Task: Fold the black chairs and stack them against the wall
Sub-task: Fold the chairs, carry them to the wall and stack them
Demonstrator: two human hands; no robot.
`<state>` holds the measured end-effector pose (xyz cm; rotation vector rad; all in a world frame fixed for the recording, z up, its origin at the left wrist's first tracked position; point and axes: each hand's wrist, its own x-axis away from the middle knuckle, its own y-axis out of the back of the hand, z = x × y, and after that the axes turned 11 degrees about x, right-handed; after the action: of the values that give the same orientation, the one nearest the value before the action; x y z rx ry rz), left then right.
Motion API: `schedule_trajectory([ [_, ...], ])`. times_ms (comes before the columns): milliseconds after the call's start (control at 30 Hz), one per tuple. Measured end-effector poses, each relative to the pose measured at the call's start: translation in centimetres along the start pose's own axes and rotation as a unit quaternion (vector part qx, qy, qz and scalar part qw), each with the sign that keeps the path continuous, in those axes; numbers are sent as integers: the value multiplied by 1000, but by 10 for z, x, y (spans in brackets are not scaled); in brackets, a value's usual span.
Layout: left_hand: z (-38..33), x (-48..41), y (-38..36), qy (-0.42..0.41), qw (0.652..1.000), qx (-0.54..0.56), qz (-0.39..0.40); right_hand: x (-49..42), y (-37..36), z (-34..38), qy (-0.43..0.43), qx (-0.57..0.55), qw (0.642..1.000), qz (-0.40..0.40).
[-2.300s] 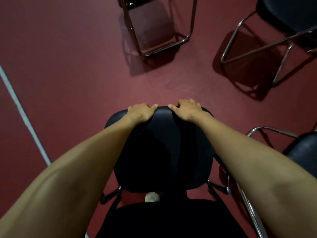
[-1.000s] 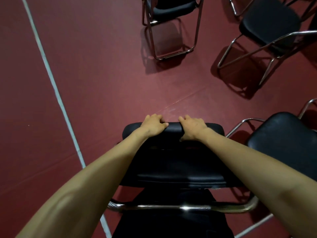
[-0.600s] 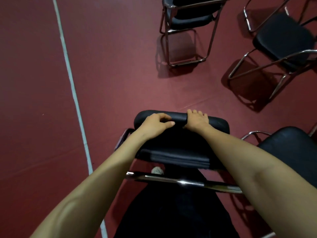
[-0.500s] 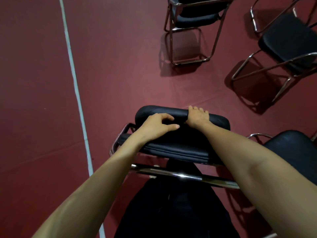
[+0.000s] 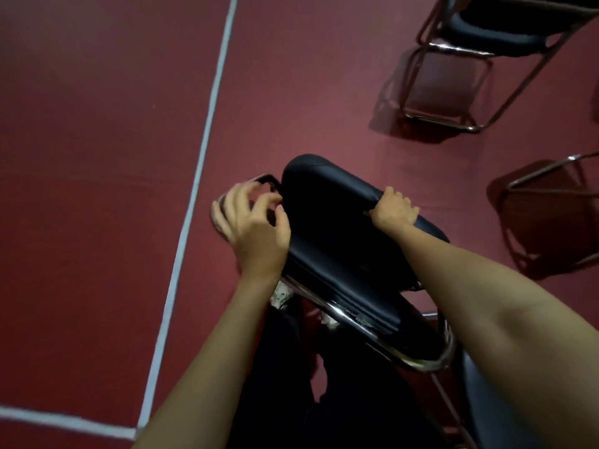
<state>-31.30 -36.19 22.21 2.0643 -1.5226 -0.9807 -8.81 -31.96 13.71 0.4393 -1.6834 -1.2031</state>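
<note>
A folded black chair (image 5: 327, 222) with a chrome frame tilts in front of me above the red floor. My right hand (image 5: 393, 210) grips the padded top edge of its backrest. My left hand (image 5: 254, 222) hovers at the chair's left side with spread, half-curled fingers over the chrome frame loop (image 5: 220, 202), blurred and holding nothing that I can make out. My dark trousers and a pale shoe (image 5: 282, 293) show beneath the chair.
An unfolded black chair (image 5: 486, 30) stands at the upper right. The chrome leg of another chair (image 5: 544, 170) sits at the right edge, and a black seat (image 5: 486, 400) lies at the lower right. White floor lines (image 5: 197, 157) run down the left.
The chair has turned and tilted, its left end swinging away from me. My left hand has come off the backrest and moved left over the frame. My right hand keeps its grip.
</note>
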Motion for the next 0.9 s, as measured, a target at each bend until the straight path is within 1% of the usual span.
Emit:
schedule_trajectory([
  [33, -3, 9, 4, 83, 996, 16, -25, 2, 1, 0, 3, 3, 1000, 3],
  [67, -8, 18, 7, 194, 978, 55, -45, 3, 1, -1, 6, 6, 1000, 6],
  [100, -14, 27, 9, 323, 936, 125, -59, 5, 2, -1, 8, 8, 1000, 10],
  [133, -22, 35, 11, 448, 864, 218, -73, 8, 3, -1, 9, 7, 1000, 14],
  [167, -29, 42, 13, 538, 784, 299, -78, 11, 3, 0, 10, 5, 1000, 17],
  [200, -33, 46, 16, 585, 727, 352, -78, 14, 3, 1, 10, 4, 1000, 20],
  [233, -34, 48, 19, 599, 710, 364, -67, 18, 3, 3, 9, 5, 1000, 23],
  [267, -35, 49, 22, 598, 715, 357, -57, 22, 2, 5, 9, 9, 1000, 26],
  [300, -34, 49, 25, 590, 727, 348, -52, 26, 1, 8, 11, 16, 999, 29],
  [433, -40, 47, 28, 527, 793, 304, -30, 44, -7, 15, 17, 45, 998, 39],
  [500, -46, 44, 24, 492, 816, 303, -17, 50, -9, 17, 19, 51, 997, 51],
  [667, -45, 41, 20, 460, 834, 303, -28, 52, 1, 14, 29, 5, 994, 110],
  [767, -34, 38, 23, 421, 854, 307, -1, 60, -6, 13, 64, 42, 988, 135],
  [833, -30, 38, 26, 398, 866, 304, 8, 64, -13, 13, 98, 82, 982, 137],
  [900, -31, 40, 28, 400, 861, 314, -4, 66, -10, 13, 114, 112, 979, 125],
])
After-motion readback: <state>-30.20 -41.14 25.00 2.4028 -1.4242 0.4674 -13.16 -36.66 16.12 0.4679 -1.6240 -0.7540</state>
